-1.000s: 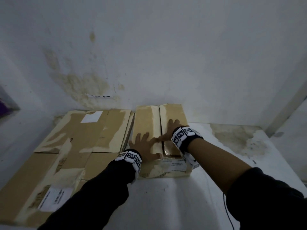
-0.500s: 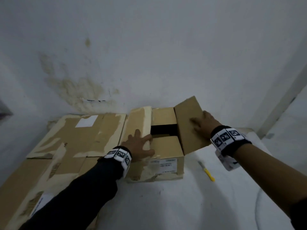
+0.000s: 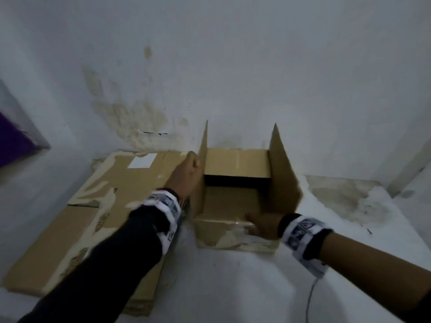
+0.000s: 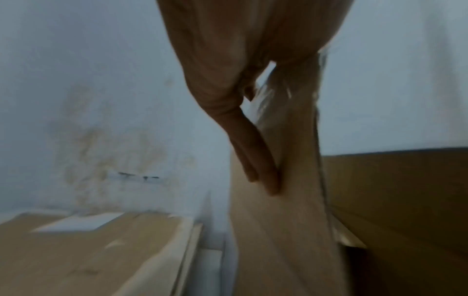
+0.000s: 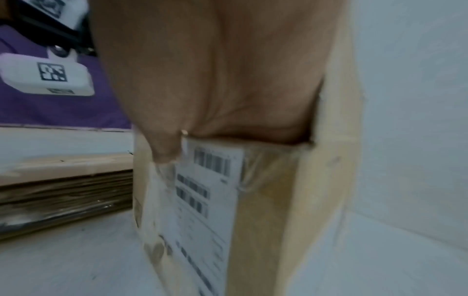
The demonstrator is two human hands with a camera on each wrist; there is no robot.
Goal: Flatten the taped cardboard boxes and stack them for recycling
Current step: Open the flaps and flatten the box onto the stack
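A small brown cardboard box (image 3: 235,163) stands on the white surface against the wall, its top open. Both long flaps stand upright, the left flap (image 3: 202,164) and the right flap (image 3: 283,173). My left hand (image 3: 186,176) is outside the left flap, and in the left wrist view its straight fingers (image 4: 253,158) lie flat on that flap (image 4: 286,230). My right hand (image 3: 262,226) grips the box's near top edge. In the right wrist view its thumb (image 5: 164,148) presses the front face beside the shipping label (image 5: 210,190); the fingers go over the edge, out of sight.
A stack of flattened cardboard (image 3: 105,206) lies left of the box, almost touching it, and shows again as layered edges (image 5: 63,192). The stained white wall (image 3: 233,78) is right behind the box. A purple object (image 3: 14,141) sits far left. A thin cable (image 3: 310,297) runs under my right forearm.
The left flap has swung up from flat to upright and the right flap stands steeper. My left hand moved to the left flap's outer side. My right hand left the right flap for the box's near edge.
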